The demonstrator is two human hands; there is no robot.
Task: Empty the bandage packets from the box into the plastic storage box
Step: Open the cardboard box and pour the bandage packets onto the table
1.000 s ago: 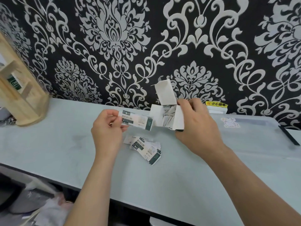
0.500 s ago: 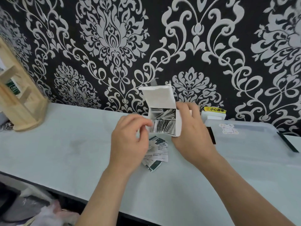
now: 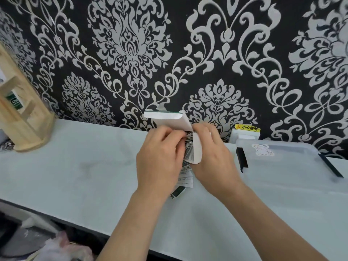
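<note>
Reaching hand: the left hand (image 3: 160, 159) was at the open mouth of the box (image 3: 196, 150), its fingers curled over the edges of the packets inside. Whether it already pinched one could not be told, since its own knuckles hid the fingertips.
Holding hand: the right hand (image 3: 213, 157) gripped the box from the far side, fingers wrapped round its white wall.
Box: it was held just above the table (image 3: 75, 176), with the mouth turned toward the left hand and the flap (image 3: 167, 117) standing up behind.
Packets in the box (image 3: 189, 147): many remained, packed tight on edge.
Loose pile (image 3: 185, 177): it lay on the table directly below both hands and was partly hidden by them.
Plastic storage box (image 3: 282, 166): it sat just right of the right hand with its lid on, and no packet was visible in it.
Change from a second ago: the left hand had then held a single packet out to the left of the box. Half a second ago that packet was gone and the hand was closing on the box mouth. Now its fingers were at the packets.
Meaning for the task: one pull seemed finished and another begun. Packets were gathering on the table rather than in the storage box, so the transfer itself looked not yet started, and the lid would have to come off first.
</note>
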